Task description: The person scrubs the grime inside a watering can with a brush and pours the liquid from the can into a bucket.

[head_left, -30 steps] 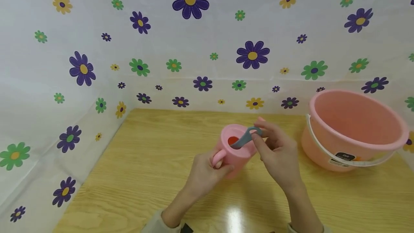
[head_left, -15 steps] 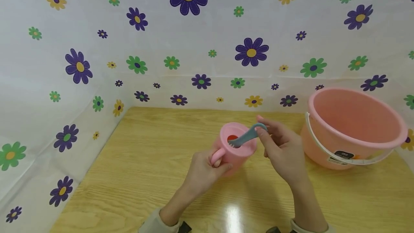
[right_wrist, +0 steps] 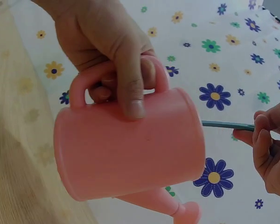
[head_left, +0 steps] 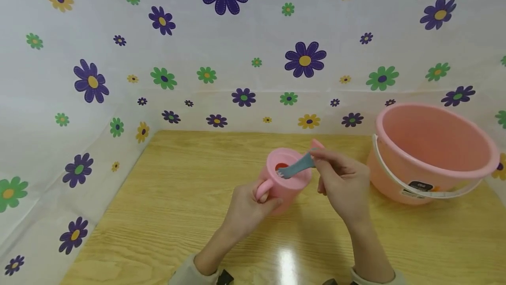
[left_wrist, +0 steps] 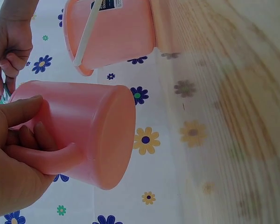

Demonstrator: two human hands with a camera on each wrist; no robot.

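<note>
My left hand (head_left: pixel 249 208) grips the handle of a pink toy watering can (head_left: pixel 286 190), thumb against its side. The can is held up off the table and tilted, its whole base showing in the left wrist view. Its spout (right_wrist: pixel 149 200) points away in the right wrist view; in the head view only the pink tip shows behind my right hand. My right hand (head_left: pixel 344 184) pinches the looped end of a small blue-grey fork (head_left: pixel 296 166). The fork's short tines overlap the can's round top opening, where something red (head_left: pixel 281 166) shows inside.
A large pink bucket (head_left: pixel 415 153) with a white handle (head_left: pixel 399 184) stands on the wooden table (head_left: pixel 178 188) to the right. White cloth (head_left: pixel 253 26) with flowers hangs behind and along the left side.
My right hand has drawn the fork up and back, so its tines, hidden inside the can at first, now show at the opening. My left hand keeps its grip; the head view has shifted slightly.
</note>
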